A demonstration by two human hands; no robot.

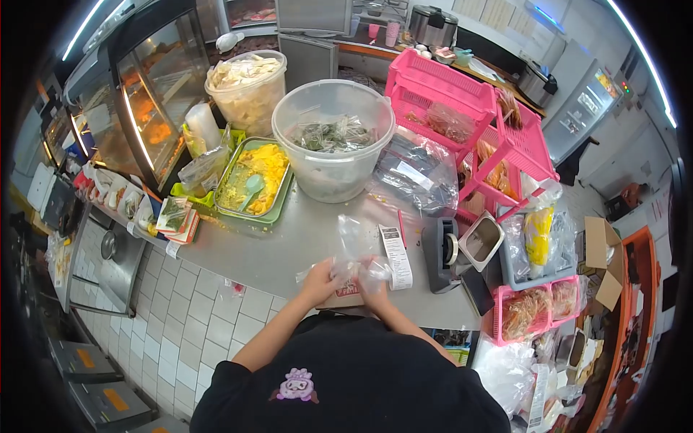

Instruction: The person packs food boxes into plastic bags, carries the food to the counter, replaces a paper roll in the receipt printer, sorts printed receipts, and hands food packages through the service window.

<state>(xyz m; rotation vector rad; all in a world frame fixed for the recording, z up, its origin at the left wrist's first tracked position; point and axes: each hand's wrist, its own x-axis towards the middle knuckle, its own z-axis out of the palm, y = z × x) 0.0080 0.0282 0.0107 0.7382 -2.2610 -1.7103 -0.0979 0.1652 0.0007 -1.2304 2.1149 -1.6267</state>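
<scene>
At the front edge of the steel counter, my left hand [321, 281] and my right hand [373, 280] are close together, fingers closed on a crumpled clear plastic bag [351, 229]. Its upper part stands up between them, and more thin plastic bunches around my right hand. I see no contents in it. Just below my hands lies a small box with red print [348, 290], partly covered by them. To the right of my right hand lies a long printed receipt [395, 256], with a red pen [402, 229] beside it.
A large clear bucket with bagged greens [333, 173] stands ahead. Left of it are a tray of yellow food [249, 203] with a pale spoon [252, 186] and a display case [155, 94]. Pink baskets [440, 79], a grey tape dispenser [438, 256] and a metal container [481, 240] stand to the right.
</scene>
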